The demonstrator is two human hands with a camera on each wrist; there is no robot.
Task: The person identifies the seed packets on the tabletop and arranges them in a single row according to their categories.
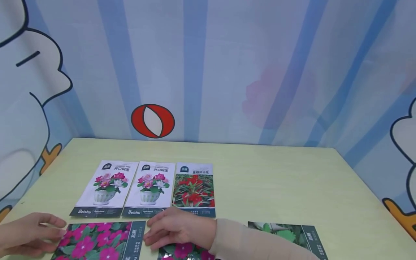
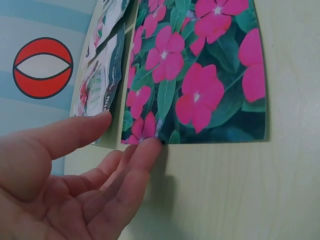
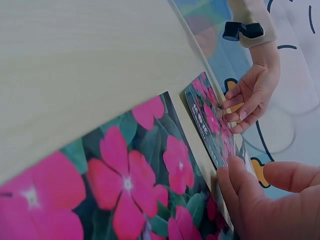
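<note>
A seed packet with pink flowers (image 1: 94, 242) lies flat and sideways near the table's front. My left hand (image 1: 32, 233) is at its left edge; in the left wrist view the fingertips (image 2: 150, 147) meet that edge, thumb held apart. From the other side my right hand (image 1: 182, 227) reaches in with extended fingers close to the packet's dark right end. Beneath this hand and sleeve lies a second pink-flower packet (image 1: 183, 250), partly hidden. The right wrist view shows the right hand (image 3: 280, 200) beside that packet's edge, no packet gripped.
Behind stand out flat in a row two packets with potted flowers (image 1: 108, 189) (image 1: 149, 189) and one with red flowers (image 1: 194, 189). A green-leaf packet (image 1: 289, 234) lies at front right, partly under the sleeve. A printed curtain (image 1: 224, 72) borders the pale table (image 1: 276, 180).
</note>
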